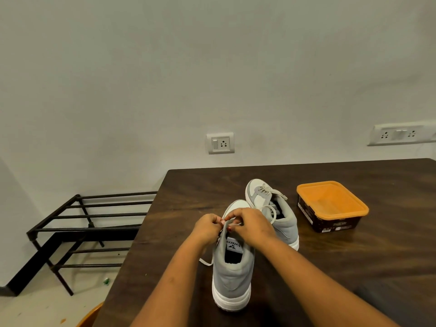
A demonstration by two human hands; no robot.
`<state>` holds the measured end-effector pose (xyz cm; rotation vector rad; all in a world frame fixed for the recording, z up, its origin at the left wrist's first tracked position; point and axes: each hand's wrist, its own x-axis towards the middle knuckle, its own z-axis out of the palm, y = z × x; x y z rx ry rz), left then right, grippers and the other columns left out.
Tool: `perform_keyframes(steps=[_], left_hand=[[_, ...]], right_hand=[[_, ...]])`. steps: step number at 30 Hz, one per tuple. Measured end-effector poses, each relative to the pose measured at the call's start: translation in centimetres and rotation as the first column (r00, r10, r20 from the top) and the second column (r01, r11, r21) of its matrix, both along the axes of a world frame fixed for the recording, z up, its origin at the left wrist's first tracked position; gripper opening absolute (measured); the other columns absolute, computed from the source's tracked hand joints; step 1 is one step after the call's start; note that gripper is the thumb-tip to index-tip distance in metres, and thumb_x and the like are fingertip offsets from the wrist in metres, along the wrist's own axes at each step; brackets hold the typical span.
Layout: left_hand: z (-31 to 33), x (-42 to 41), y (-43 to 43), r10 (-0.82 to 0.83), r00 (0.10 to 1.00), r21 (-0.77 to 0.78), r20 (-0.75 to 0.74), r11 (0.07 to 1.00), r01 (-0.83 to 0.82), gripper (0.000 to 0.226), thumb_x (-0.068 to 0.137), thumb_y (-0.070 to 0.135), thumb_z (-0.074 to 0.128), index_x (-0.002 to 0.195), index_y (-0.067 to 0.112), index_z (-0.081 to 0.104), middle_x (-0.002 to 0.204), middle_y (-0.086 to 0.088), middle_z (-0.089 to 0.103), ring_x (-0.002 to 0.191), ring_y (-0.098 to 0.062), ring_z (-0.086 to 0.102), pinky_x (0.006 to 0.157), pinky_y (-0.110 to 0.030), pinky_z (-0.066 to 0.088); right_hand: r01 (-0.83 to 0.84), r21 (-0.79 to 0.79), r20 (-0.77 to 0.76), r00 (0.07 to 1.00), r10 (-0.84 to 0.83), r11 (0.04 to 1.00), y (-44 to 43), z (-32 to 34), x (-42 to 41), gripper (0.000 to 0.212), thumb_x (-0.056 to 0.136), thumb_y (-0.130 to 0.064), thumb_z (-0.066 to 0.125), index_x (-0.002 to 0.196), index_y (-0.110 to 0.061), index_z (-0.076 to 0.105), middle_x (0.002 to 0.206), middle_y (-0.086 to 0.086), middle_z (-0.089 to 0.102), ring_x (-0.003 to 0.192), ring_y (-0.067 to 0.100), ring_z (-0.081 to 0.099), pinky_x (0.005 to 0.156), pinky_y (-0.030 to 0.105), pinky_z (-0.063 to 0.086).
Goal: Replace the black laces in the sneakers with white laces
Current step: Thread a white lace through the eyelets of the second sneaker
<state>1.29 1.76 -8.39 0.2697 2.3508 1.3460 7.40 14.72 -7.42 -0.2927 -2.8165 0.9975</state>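
Two hands meet above the tongue of the near sneaker (232, 277): left hand (207, 226) and right hand (250, 224), each grip pinched tight on the white lace (234, 224). This grey sneaker stands on the tabletop (354, 267); the second sneaker (283, 223) sits just beside at one o'clock, an orange-topped tub (330, 201) at two o'clock.

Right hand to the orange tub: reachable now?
Probably yes, over the far sneaker, which stands between the right hand and the orange tub; it must first drop the white lace it pinches.

Head camera looks forward-down over the near table (354, 267).
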Motion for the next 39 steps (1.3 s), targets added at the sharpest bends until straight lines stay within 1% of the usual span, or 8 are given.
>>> perform_keyframes(steps=[5,11,14,18,23,26,30,39], left_hand=[[0.7,-0.8,-0.1,0.32,0.947,0.214,-0.026,0.927,-0.308,0.021,0.102,0.018,0.031,0.093,0.013,0.048,0.094,-0.011,0.064,0.082,-0.021,0.063,0.068,-0.034,0.048],[5.9,-1.6,-4.5,0.608,0.61,0.745,0.508,0.045,-0.665,0.03,0.102,0.02,0.025,0.082,0.013,0.047,0.071,-0.002,0.051,0.056,-0.011,0.049,0.047,-0.017,0.04],[5.9,-1.0,-6.3,0.869,0.487,0.673,-0.09,0.414,-0.613,0.024,0.102,0.019,0.029,0.088,0.014,0.048,0.07,-0.005,0.048,0.064,-0.022,0.047,0.055,-0.029,0.036],[4.7,-0.5,-8.0,0.491,0.451,0.209,-0.746,0.815,-0.54,0.014,0.098,0.005,0.035,0.103,-0.001,0.047,0.071,-0.015,0.048,0.063,-0.029,0.043,0.056,-0.035,0.031],[4.1,-0.1,-8.5,0.496,0.472,0.11,-0.729,0.766,-0.634,0.019,0.099,0.009,0.035,0.107,-0.003,0.047,0.083,-0.028,0.059,0.068,-0.036,0.05,0.058,-0.037,0.034],[3.3,-0.9,-8.5,0.354,0.705,-0.274,-0.615,0.742,-0.612,0.025,0.098,0.014,0.037,0.113,0.0,0.052,0.107,-0.027,0.061,0.095,-0.043,0.058,0.072,-0.043,0.044],[1.5,-1.4,-7.7,-0.094,0.995,-0.79,-0.022,0.612,0.04,0.031,0.089,0.017,0.055,0.116,0.007,0.064,0.12,-0.012,0.064,0.105,-0.025,0.062,0.089,-0.033,0.05],[2.0,0.4,-2.6,-0.226,0.973,-0.343,0.049,0.911,0.229,0.018,0.098,0.018,0.043,0.1,0.016,0.061,0.078,0.0,0.059,0.052,-0.005,0.057,0.042,-0.013,0.041]], right_hand=[[-0.001,0.1,0.047,0.999,-0.003,0.995,0.0,-0.1,0.3,0.034,0.082,-0.016,0.065,0.105,-0.041,0.066,0.1,-0.01,0.07,0.103,0.013,0.058,0.086,0.035,0.053],[0.058,0.214,0.025,0.998,-0.064,0.975,0.7,0.1,0.5,0.038,0.082,-0.018,0.067,0.115,-0.035,0.062,0.119,-0.005,0.054,0.119,0.021,0.041,0.093,0.034,0.045],[0.128,0.189,0.087,0.985,-0.147,0.974,1.2,0.4,0.6,0.049,0.076,-0.031,0.073,0.122,-0.033,0.057,0.124,-0.002,0.048,0.124,0.025,0.037,0.097,0.035,0.042],[0.157,0.035,0.18,0.97,-0.161,0.987,1.5,0.3,0.5,0.05,0.071,-0.035,0.077,0.116,-0.028,0.059,0.112,-0.001,0.062,0.106,0.02,0.057,0.085,0.032,0.051],[0.197,-0.054,0.169,0.968,-0.185,0.979,1.3,0.0,0.6,0.034,0.078,-0.028,0.074,0.108,-0.024,0.059,0.1,-0.001,0.064,0.09,0.016,0.06,0.077,0.028,0.052],[0.208,-0.061,0.16,0.967,-0.196,0.976,1.1,0.0,0.7,0.03,0.08,-0.027,0.073,0.107,-0.023,0.06,0.098,0.001,0.065,0.089,0.016,0.061,0.075,0.027,0.051],[0.211,-0.063,0.154,0.968,-0.2,0.975,1.2,0.1,0.7,0.028,0.08,-0.026,0.071,0.106,-0.023,0.06,0.101,0.002,0.065,0.087,0.015,0.059,0.072,0.026,0.048],[0.057,-0.03,0.22,0.974,-0.049,0.998,1.6,1.5,0.5,0.048,0.073,-0.025,0.077,0.117,-0.027,0.056,0.092,-0.006,0.059,0.087,0.014,0.059,0.076,0.03,0.052]])
